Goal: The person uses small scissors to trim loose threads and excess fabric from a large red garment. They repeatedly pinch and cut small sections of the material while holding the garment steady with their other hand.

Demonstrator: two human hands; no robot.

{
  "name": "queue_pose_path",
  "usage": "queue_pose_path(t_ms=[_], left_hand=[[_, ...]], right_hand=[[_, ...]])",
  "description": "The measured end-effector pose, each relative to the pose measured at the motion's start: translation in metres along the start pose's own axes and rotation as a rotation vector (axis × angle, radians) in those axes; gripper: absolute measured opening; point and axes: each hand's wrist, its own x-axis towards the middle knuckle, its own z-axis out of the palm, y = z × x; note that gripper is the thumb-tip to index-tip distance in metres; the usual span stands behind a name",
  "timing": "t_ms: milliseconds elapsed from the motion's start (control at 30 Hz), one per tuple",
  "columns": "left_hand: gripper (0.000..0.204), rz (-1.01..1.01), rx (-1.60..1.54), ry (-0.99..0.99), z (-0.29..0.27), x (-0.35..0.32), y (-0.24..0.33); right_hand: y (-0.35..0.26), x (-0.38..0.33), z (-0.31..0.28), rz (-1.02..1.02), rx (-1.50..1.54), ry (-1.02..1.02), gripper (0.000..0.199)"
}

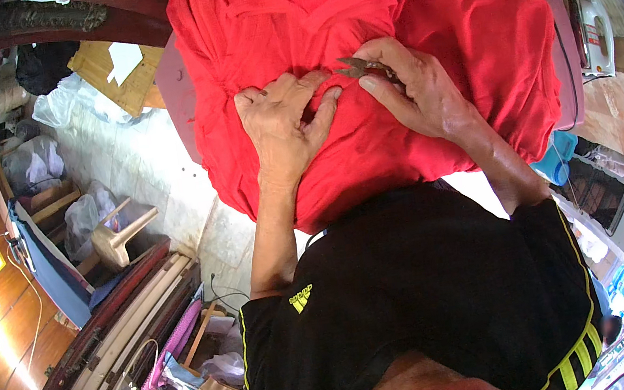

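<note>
A large red cloth [463,22] lies in folds across the surface before me. My left hand [284,123] rests on it with bent fingers, pinching up a fold between thumb and forefinger. In my right hand [418,88] is a pair of small thread snips [355,68], held between thumb and fingers. Their two blade tips are parted and point left, close to my left fingertips. The rest of the snips is partly hidden by my right fingers. I cannot make out any thread at the tips.
A pinkish table [176,106] shows beneath the cloth's left edge. At the right stands a white iron-like appliance [594,35] with a dark cord. Clear plastic bags [60,103], a wooden board [121,70] and a wooden stool [115,242] are on the left.
</note>
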Motion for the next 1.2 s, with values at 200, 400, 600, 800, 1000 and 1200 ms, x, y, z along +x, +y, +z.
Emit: queue_pose_path(t_ms=[200,400,600,800,1000,1200], left_hand=[[0.010,-0.043,0.076,-0.049,0.003,0.009,0.014],[0.002,-0.112,-0.034,-0.052,0.009,0.013,0.012],[0.006,-0.184,-0.133,-0.050,0.006,0.009,0.008],[0.007,-0.137,-0.134,-0.045,0.001,0.004,0.006],[0.008,-0.082,-0.127,0.005,0.005,0.000,0.002],[0.010,-0.066,-0.095,0.028,0.006,-0.001,0.003]], right_hand=[[0.006,-0.002,0.006,-0.025,0.002,0.057,0.029],[0.010,-0.001,0.010,-0.085,0.038,0.132,0.029],[0.006,0.002,-0.007,-0.039,0.041,-0.054,0.022],[0.000,0.003,0.001,-0.132,-0.227,-0.063,0.020],[-0.009,0.010,0.006,-0.071,-0.348,-0.153,0.019],[-0.010,0.016,0.006,-0.072,-0.355,-0.181,0.017]])
